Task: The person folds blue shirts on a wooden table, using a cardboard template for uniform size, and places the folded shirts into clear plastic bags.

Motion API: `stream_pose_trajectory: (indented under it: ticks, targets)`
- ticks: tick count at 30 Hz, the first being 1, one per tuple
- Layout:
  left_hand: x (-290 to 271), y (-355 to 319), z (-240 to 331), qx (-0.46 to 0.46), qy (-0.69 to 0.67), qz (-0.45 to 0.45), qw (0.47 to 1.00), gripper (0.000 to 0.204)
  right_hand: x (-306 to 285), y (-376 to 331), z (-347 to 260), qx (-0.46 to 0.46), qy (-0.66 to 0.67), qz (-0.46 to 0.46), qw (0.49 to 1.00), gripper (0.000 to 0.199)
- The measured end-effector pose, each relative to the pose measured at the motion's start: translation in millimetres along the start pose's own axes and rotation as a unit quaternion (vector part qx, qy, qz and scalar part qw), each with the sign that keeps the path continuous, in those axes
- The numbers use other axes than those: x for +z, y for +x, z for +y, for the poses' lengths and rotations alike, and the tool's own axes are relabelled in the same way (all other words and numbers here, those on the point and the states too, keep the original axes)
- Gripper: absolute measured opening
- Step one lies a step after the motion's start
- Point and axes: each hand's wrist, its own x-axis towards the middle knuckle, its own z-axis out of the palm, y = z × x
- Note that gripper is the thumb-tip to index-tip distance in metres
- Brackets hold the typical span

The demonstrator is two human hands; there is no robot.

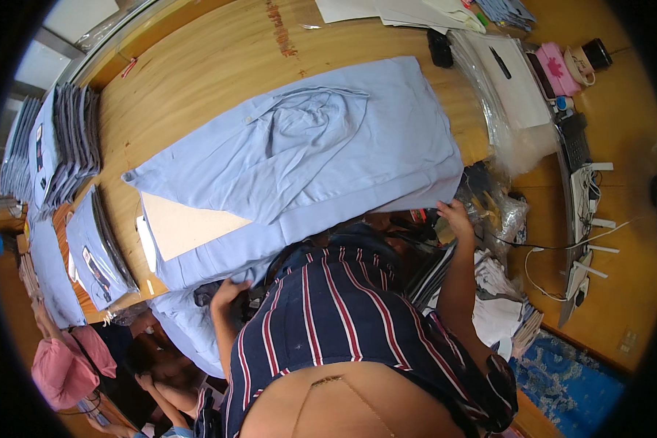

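A light blue shirt (328, 160) lies spread across the wooden table in front of me, part of it folded over and wrinkled in the middle. A pale cream flat board (186, 225) shows on the left where the cloth is turned back. At the shirt's near right corner, my right hand (456, 217) pinches the edge of the cloth. My left hand (230, 293) is at the near edge further left, with its fingers closed on the fabric there. Fingertips of the left hand are partly hidden in the cloth.
Stacks of folded blue shirts (69, 150) and bagged shirts (98, 252) stand at the left. Clear plastic bags (482, 87), a black pen (500, 63) and a pink box (557, 69) lie at the right. A co-worker in a pink top (73, 361) handles blue cloth at lower left.
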Motion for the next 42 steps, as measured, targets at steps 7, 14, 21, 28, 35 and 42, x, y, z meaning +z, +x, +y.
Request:
stream_pose_trajectory:
  ticks: [7, 14, 21, 28, 35, 42]
  targets:
    - [-95.8, -111.4, 98.0, 0.262, -0.122, 0.018, 0.957, 0.031, 12.0, -63.9, -129.0, -0.234, 0.188, -0.014, 0.954, 0.026]
    - [-146.8, -84.9, 150.4, 0.435, -0.290, 0.135, 0.842, 0.049, 58.8, -33.8, -211.4, -0.332, 0.319, -0.044, 0.886, 0.028]
    - [-186.3, -85.1, 246.7, 0.568, 0.041, 0.229, 0.790, 0.083, 56.2, 64.9, -253.1, -0.361, 0.055, 0.165, 0.916, 0.016]
    - [-195.1, 16.0, 285.7, 0.353, -0.333, 0.067, 0.872, 0.048, 95.9, 158.4, -266.2, -0.278, -0.246, 0.278, 0.886, 0.028]
    - [-232.9, 66.3, 247.0, 0.236, 0.051, 0.388, 0.890, 0.043, 137.5, 128.5, -294.7, -0.232, -0.360, 0.298, 0.853, 0.027]
    - [17.3, -18.1, 335.3, 0.544, 0.392, 0.308, 0.674, 0.055, 127.6, 67.0, -291.7, -0.415, -0.419, 0.310, 0.746, 0.041]
